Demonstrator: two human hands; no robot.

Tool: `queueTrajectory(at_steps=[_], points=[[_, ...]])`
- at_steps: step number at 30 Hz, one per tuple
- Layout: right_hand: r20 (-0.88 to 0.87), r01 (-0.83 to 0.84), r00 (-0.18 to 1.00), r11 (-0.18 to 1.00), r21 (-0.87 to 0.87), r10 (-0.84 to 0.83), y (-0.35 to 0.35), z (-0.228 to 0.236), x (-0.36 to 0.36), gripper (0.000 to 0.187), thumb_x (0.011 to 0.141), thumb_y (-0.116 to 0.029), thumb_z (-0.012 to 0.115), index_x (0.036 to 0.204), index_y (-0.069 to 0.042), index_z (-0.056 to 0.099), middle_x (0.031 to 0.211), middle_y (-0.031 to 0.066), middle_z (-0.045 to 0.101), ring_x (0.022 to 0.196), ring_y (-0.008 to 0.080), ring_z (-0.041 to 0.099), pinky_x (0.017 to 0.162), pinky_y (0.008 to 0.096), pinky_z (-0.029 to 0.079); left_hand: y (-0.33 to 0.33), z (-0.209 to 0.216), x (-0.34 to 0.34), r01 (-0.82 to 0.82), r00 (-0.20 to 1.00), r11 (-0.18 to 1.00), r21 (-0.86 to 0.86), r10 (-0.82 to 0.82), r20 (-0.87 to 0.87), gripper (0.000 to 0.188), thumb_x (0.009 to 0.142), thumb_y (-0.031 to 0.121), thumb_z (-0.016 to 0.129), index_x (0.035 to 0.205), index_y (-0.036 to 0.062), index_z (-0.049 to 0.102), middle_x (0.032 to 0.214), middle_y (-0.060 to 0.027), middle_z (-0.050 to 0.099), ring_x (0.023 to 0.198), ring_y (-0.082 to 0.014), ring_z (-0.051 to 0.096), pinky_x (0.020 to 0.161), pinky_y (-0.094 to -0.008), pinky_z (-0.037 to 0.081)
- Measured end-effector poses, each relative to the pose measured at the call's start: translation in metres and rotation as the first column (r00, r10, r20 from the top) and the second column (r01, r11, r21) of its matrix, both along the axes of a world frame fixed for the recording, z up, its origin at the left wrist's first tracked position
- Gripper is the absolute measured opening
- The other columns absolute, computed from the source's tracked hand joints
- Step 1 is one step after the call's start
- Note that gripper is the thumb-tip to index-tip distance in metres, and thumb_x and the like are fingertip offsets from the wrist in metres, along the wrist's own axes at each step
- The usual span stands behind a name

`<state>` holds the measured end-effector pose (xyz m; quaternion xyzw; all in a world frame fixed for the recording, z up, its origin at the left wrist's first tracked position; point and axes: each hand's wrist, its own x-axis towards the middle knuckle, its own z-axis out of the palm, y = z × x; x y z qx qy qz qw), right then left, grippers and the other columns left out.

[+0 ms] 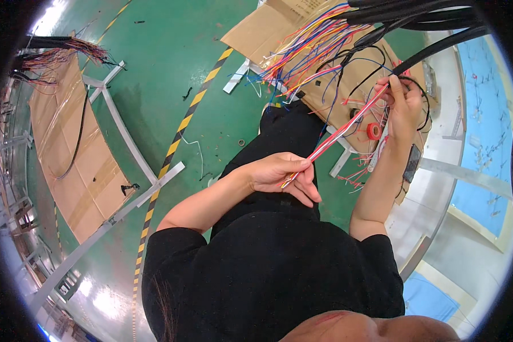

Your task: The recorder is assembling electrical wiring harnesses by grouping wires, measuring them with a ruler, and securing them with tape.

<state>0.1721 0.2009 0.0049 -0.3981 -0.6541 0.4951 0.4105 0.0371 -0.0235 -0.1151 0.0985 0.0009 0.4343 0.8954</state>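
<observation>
- Left hand (285, 176) pinches wire bundle (342, 132) near its free ends; right hand (403, 105) grips it at black sleeve (442, 48), over right edge of bench (253, 37).
- Apparently straightening; next move calls for light, even tension.

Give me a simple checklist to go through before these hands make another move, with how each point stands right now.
1. Left hand has the wires' free ends: ok, pinched close to the tips.
2. Right hand grips the other end: ok, where the wires meet the black cable.
3. Red and white wires run straight between the hands: ok.
4. Neighbouring loose wires gathered: not ok, they fan out over the cardboard.
5. Red tape roll in view: ok, beside the right forearm.
6. Wire tips stripped: cannot tell, too small.
</observation>
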Motion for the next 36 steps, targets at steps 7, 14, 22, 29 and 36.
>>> queueTrajectory(at_steps=[7, 14, 22, 29, 36], points=[[0.042, 0.003, 0.999, 1.000, 0.007, -0.003, -0.003, 0.006, -0.001, 0.020, 0.092, -0.015, 0.060, 0.096, 0.003, 0.052, 0.084, 0.0146, 0.067, 0.071, 0.0215, 0.068, 0.064, 0.0287, 0.055, -0.003, -0.004, -0.008, -0.240, 0.710, 0.929, 0.283, 0.367, -0.601, 0.025, 0.102, 0.022, 0.040, 0.103, 0.0008, 0.053, 0.108, -0.0178, 0.063, 0.106, -0.0238, 0.062, 0.093, -0.0350, 0.049], [0.065, -0.024, 0.998, 1.000, -0.017, 0.025, -0.016, 0.007, -0.012, 0.023, 0.091, -0.016, 0.062, 0.101, 0.003, 0.054, 0.086, 0.0147, 0.068, 0.072, 0.0192, 0.068, 0.063, 0.0265, 0.054, 0.035, 0.032, -0.009, -0.124, -0.034, 0.675, 0.727, 0.729, -0.683, 0.039, 0.093, 0.022, 0.056, 0.126, 0.0023, 0.047, 0.102, -0.0174, 0.064, 0.099, -0.0261, 0.062, 0.087, -0.0376, 0.047], [-0.019, -0.098, 0.995, 0.994, -0.041, 0.097, -0.031, 0.001, -0.021, 0.021, 0.093, -0.017, 0.058, 0.098, 0.004, 0.055, 0.089, 0.0171, 0.068, 0.075, 0.0208, 0.068, 0.069, 0.0284, 0.054, 0.108, 0.060, 0.013, -0.406, -0.091, 0.536, 0.740, 0.782, -0.617, 0.030, 0.099, 0.023, 0.044, 0.085, -0.0015, 0.054, 0.060, -0.0116, 0.053, 0.052, -0.0226, 0.052, 0.052, -0.0337, 0.040], [-0.374, -0.410, 0.878, 0.873, -0.263, 0.300, -0.045, -0.017, -0.014, 0.035, 0.097, -0.032, 0.051, 0.096, 0.003, 0.056, 0.101, 0.0194, 0.066, 0.106, 0.0276, 0.060, 0.093, 0.0404, 0.045, 0.099, 0.065, -0.011, -0.339, 0.829, 0.918, 0.204, 0.394, -0.398, 0.030, 0.101, 0.029, 0.043, 0.080, 0.0094, 0.051, 0.060, 0.0090, 0.031, 0.049, -0.0023, 0.023, 0.044, -0.0196, 0.017], [-0.327, -0.487, 0.849, 0.855, -0.177, 0.416, -0.035, -0.033, -0.008, 0.030, 0.097, -0.033, 0.051, 0.091, -0.003, 0.053, 0.085, 0.0107, 0.063, 0.092, 0.0241, 0.064, 0.080, 0.0360, 0.051, 0.090, 0.055, -0.008, -0.332, 0.880, 0.927, 0.173, 0.371, -0.297, 0.030, 0.101, 0.028, 0.042, 0.084, 0.0066, 0.054, 0.060, 0.0061, 0.040, 0.049, -0.0034, 0.033, 0.044, -0.0187, 0.027]])
